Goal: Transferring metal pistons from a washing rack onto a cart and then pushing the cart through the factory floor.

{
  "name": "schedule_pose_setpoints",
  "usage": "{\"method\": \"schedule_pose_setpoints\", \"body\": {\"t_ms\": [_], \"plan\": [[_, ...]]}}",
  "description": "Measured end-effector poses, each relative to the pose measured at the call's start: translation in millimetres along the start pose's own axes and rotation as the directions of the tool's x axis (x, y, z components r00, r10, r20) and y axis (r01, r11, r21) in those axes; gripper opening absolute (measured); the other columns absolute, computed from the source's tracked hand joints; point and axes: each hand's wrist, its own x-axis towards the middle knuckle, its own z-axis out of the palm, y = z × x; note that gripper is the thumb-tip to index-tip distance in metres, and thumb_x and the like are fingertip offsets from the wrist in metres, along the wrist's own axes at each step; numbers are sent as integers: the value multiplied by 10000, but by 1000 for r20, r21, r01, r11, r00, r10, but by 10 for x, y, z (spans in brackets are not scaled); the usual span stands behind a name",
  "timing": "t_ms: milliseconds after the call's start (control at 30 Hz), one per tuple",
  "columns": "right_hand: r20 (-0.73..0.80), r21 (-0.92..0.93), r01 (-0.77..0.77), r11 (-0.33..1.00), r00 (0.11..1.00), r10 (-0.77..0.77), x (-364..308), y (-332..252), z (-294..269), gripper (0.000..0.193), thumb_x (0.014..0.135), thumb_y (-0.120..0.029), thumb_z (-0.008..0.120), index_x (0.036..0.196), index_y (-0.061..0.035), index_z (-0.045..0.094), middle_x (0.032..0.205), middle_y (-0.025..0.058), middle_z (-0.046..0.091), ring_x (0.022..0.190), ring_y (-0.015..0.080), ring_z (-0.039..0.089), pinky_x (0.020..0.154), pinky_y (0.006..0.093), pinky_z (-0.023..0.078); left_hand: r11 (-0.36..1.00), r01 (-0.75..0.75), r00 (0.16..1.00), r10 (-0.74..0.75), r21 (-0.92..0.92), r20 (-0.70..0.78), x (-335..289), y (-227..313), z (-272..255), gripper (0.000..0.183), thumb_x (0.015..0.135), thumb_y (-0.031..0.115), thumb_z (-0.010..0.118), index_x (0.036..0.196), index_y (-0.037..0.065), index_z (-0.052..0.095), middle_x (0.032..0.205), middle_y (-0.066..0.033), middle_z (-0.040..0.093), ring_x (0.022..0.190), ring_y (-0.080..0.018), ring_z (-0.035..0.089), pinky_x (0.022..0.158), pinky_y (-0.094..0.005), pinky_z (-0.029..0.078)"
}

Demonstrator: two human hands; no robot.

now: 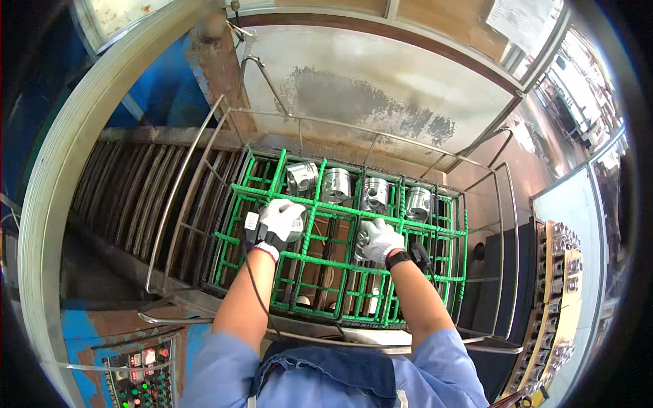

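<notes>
A green-coated wire basket (pixel 320 259) with square compartments lies in front of me. Along its far row stand several shiny metal pistons, among them one piston (pixel 301 177) at the left end and another piston (pixel 417 204) at the right end. My left hand (pixel 279 219), in a white glove, is closed around a piston (pixel 296 229) in the nearer row, partly hidden by the fingers. Farther right, my gloved right hand (pixel 381 241) grips another piston (pixel 360 240) within the same row. Both pistons sit at the level of the basket's bars.
Bent metal guard rails (pixel 500 197) surround the basket. To the left runs a roller conveyor (pixel 126 204). A control panel (pixel 139 370) with buttons is at the lower left. At right, more pistons stand on a wooden rack (pixel 552 292). A stained panel (pixel 367 81) rises behind.
</notes>
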Motion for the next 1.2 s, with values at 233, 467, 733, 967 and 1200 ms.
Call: {"method": "schedule_pose_setpoints", "body": {"t_ms": [233, 467, 733, 967, 1200], "plan": [[-223, 34, -13, 999, 975, 21, 210, 254, 219, 312, 883, -329, 647, 1188, -267, 648, 1142, 107, 685, 1017, 326, 713, 847, 449, 565, 917, 30, 997, -54, 398, 49, -540, 482, -488, 425, 946, 396, 649, 712, 44, 689, 605, -71, 655, 549, -169, 599, 577, -339, 468], [-195, 73, 98, 992, 977, -82, -43, -140, -566, 267, 840, -372, 693, 1029, -193, 756, 991, 108, 765, 941, 322, 737, 781, 436, 579, 487, 107, 990, -129, 867, -50, -601, 109, -319, 996, 859, 907, 327, 1045, 44, 790, 1019, -229, 753, 961, -393, 730, 826, -494, 566], [-120, 354, 467, 810, 882, -456, 201, -1199, -49, 501, 837, -348, 713, 1294, -146, 692, 1184, 122, 738, 1071, 308, 714, 928, 362, 560, 375, -94, 980, -128, 922, 152, -709, 69, -211, 832, 775, 856, 537, 1116, 130, 756, 1083, -224, 735, 1015, -317, 719, 901, -463, 539], [-256, 237, 280, 930, 942, -218, 882, -881, -777, 493, 854, -366, 728, 1292, -149, 661, 1291, 155, 665, 1246, 323, 613, 1040, 453, 482, 260, 97, 941, -337, 961, -3, -439, -254, 32, 375, 851, 397, 705, 1072, 102, 772, 1091, -189, 726, 1151, -411, 663, 741, -541, 594], [-11, 108, -36, 993, 999, 38, 1704, -718, -223, 471, 1017, -474, 429, 1466, -335, 440, 1513, 168, 490, 1319, 371, 568, 1051, 492, 471, 441, 110, 994, -33, 891, -106, -478, -610, 140, 347, 705, 385, 791, 824, 60, 775, 849, -190, 620, 681, -372, 657, 498, -561, 470]]}}
